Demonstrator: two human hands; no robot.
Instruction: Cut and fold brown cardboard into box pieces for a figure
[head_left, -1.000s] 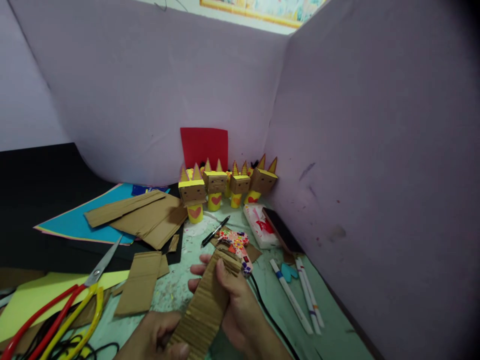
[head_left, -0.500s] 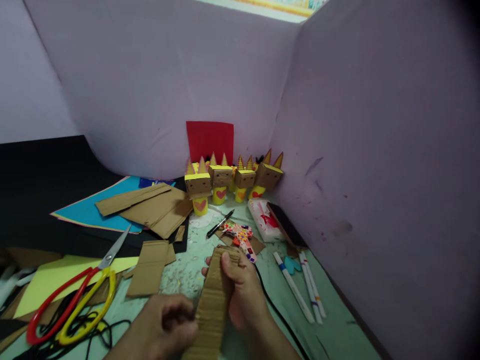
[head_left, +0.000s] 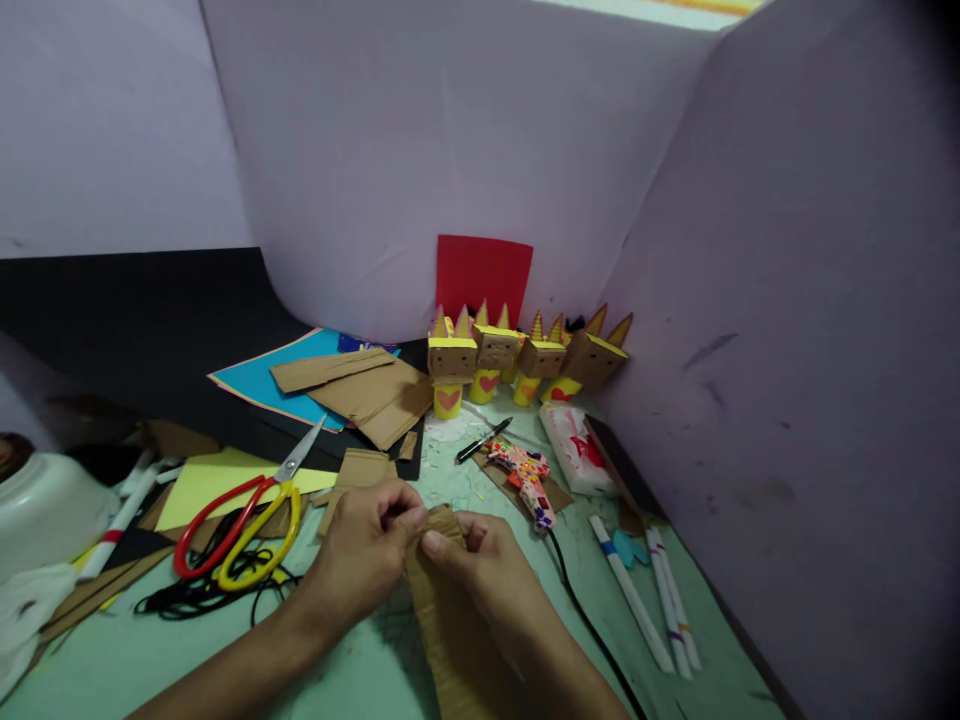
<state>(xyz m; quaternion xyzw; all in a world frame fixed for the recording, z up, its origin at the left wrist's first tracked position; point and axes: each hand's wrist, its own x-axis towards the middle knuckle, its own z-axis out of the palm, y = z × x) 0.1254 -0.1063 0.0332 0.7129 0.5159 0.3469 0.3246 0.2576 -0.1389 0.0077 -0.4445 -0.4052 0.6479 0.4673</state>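
A long strip of brown cardboard stands slanted in front of me, its lower end out of view. My right hand grips its upper right edge, thumb on the near face. At the top left corner, my left hand pinches the strip's edge between thumb and curled fingers. Left of my hands lie scissors with one red and one yellow handle, over a tangle of black cord. Just beyond my left hand is a smaller cardboard piece, partly covered.
Several cardboard-headed figures with yellow bodies stand at the back before a red sheet. A flower-patterned glue gun, pen, tissue pack, phone and white markers lie rightward. Cardboard sheets lie back left.
My left hand has moved up from the strip's lower left side to its top corner and now pinches there. The view has swung left, showing a white bottle.
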